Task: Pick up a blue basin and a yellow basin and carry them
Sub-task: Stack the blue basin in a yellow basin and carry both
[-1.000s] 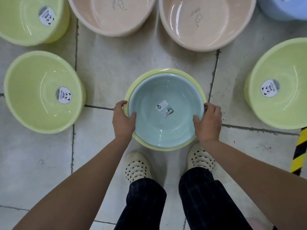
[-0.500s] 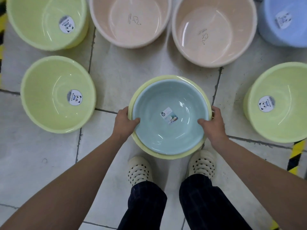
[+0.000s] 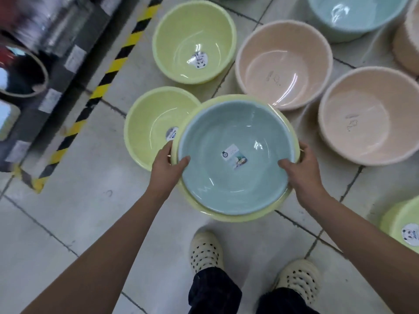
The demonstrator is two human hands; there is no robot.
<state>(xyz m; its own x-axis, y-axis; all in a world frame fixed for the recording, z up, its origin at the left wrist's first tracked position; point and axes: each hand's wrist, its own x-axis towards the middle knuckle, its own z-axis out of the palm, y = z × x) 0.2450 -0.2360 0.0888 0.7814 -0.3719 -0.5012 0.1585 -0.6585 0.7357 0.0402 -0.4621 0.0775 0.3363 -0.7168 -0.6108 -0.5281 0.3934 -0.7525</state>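
A pale blue basin [image 3: 235,141] with a small label inside sits nested in a slightly larger yellow basin [image 3: 233,216], of which only the rim shows. The pair is held above the tiled floor. My left hand [image 3: 166,168] grips the stacked rims on the left side, thumb inside the blue basin. On the right side my right hand [image 3: 302,171] grips the rims the same way, thumb over the edge.
On the floor stand two yellow-green basins [image 3: 192,39] [image 3: 149,130], two pink basins [image 3: 283,64] [image 3: 371,116], a blue one [image 3: 353,12] at the top and another yellow one [image 3: 403,225] at the right edge. Yellow-black tape [image 3: 106,73] borders a shelf unit at left. My feet are below.
The nested basins have risen off the floor in both hands. The view has swung left and turned, bringing the hazard tape and shelf into sight.
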